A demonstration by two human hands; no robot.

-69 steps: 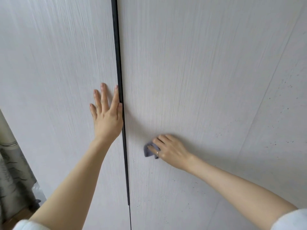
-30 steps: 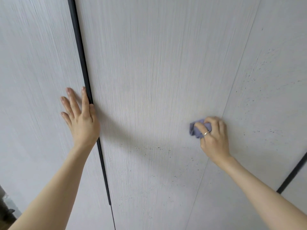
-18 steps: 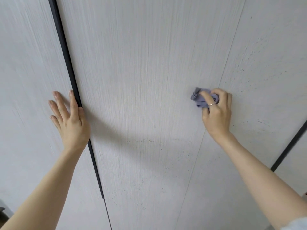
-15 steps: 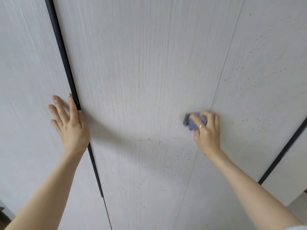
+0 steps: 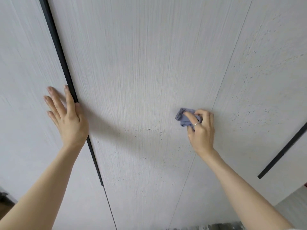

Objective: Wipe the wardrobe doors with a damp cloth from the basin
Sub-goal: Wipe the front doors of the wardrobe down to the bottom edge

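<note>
Pale grey wood-grain wardrobe doors fill the view. The middle door (image 5: 141, 80) carries small dark specks low down. My right hand (image 5: 201, 130) grips a bunched blue-grey cloth (image 5: 183, 117) and presses it against this door near its right seam. A ring shows on one finger. My left hand (image 5: 66, 117) lies flat with straight fingers on the left door (image 5: 21, 97), its index finger along the black vertical handle strip (image 5: 66, 77). The basin is out of sight.
A second black handle strip (image 5: 282, 151) runs down the speckled right door (image 5: 265, 80). A bit of floor shows at the lower right corner (image 5: 295, 203), and something dark sits at the lower left edge (image 5: 5, 196).
My right hand swept the cloth from beside the left handle strip across to the door's right seam, then rubbed up and down there. My left hand stayed flat on the left door.
</note>
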